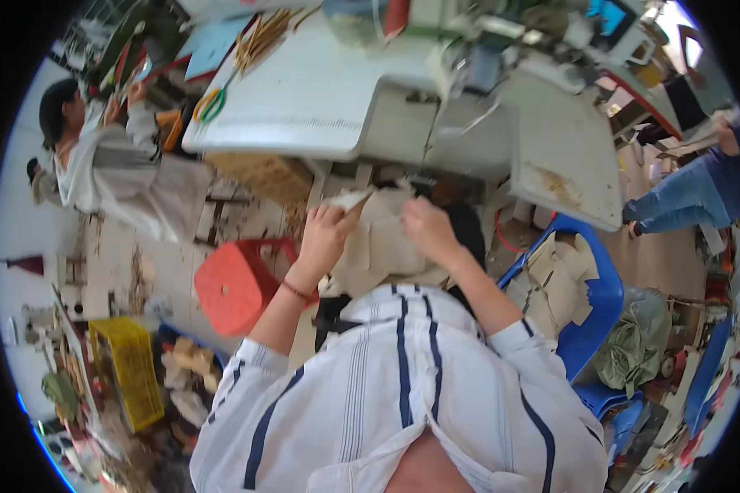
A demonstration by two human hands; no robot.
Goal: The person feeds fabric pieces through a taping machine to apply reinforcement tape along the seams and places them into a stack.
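Both hands work on a piece of tan material (378,242) held in front of the person's chest, just below the near edge of the white sewing table (312,99). The left hand (325,234) has its fingers curled together and pinched on the upper left corner of the piece, where a pale flap sticks up toward the table; a red bracelet (298,290) circles that wrist. The right hand (427,230) is closed on the upper right edge of the same piece, knuckles up, just under the table's cut-out front. The tan piece hangs between the two hands and down against the striped white shirt (403,386). Left of the table's near edge, lower down, stands a red plastic stool (234,283), and further left and below it a yellow crate (127,370). On the table's left corner lie green-handled scissors (210,104). Right of the table and below its extension leaf, a blue bin (604,308) holds more tan cut pieces (559,279). Beyond the table's left end sits another person in pale clothes (107,168)
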